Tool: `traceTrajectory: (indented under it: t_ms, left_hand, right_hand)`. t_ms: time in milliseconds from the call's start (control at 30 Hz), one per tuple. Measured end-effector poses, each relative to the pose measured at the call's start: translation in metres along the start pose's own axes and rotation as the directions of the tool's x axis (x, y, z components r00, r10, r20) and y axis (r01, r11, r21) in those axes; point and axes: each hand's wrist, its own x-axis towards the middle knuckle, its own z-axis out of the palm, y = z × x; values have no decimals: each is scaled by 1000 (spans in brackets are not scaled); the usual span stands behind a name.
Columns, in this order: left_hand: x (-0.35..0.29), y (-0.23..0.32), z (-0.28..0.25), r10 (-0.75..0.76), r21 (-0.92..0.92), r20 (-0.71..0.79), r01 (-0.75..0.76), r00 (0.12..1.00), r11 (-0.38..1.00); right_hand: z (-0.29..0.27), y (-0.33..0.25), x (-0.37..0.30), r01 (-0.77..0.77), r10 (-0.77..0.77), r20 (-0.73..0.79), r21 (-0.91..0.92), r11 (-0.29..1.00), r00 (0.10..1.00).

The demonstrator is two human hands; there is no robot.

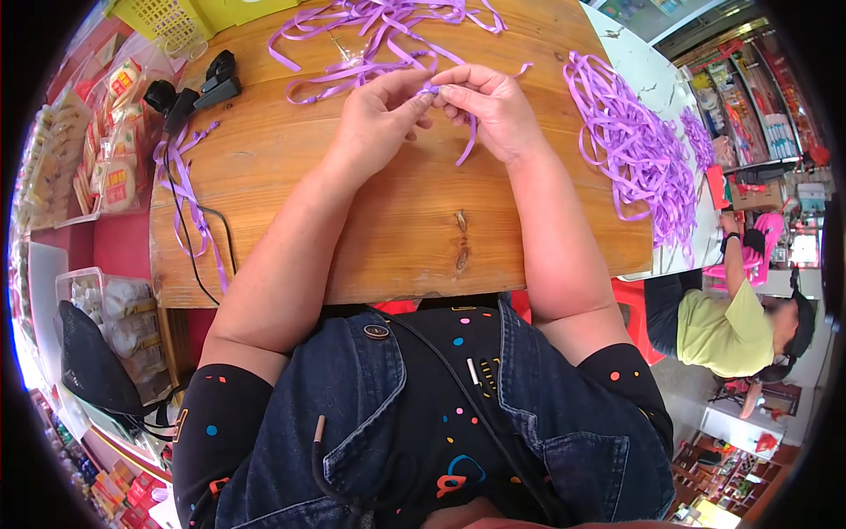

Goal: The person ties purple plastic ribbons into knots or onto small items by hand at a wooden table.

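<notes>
Above a wooden table (401,234), a person's left hand (381,113) and right hand (493,110) meet, 2 thumbs and nearby fingertips clamped on a purple ribbon (470,144) whose tail hangs under the right hand. Loose purple strips (392,18) lie just beyond; a purple heap (630,145) spreads at right. At far left, clear packages (126,130) carry red printed labels (115,185).

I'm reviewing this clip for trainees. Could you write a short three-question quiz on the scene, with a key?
1. True or false: the left bare hand and right bare hand meet at a flat purple fabric strap.
2. The largest tangled heap of purple straps lies toward which side of the brown wooden table? A) left; B) right; C) near
3. Fill in: the plastic basket at the table's far left is ____.

Key: 1 true; 2 B; 3 yellow.
</notes>
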Motion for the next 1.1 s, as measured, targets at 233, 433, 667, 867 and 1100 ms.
traceTrajectory:
  t_ms: [233,433,667,867,1100]
  left_hand:
    - [6,-12,-2,39,41,-137,-34,990,999]
    - [9,-7,-23,17,-16,-411,-26,911,1000]
    - [14,-8,-12,101,-35,-566,-146,818,989]
    - [-6,-4,15,88,81,-74,-82,993,993]
    - [2,-10,1,-80,0,-102,81,992,997]
  right_hand:
    - [-10,-4,0,-11,11,-29,-16,1000,1000]
    - [-31,-2,4,-24,24,-111,1,1000,993]
    - [-29,-2,5,-21,-56,-254,-291,956,965]
    - [1,10,2,93,-107,-19,-369,925,994]
    - [8,8,1,104,-118,-30,-299,949,993]
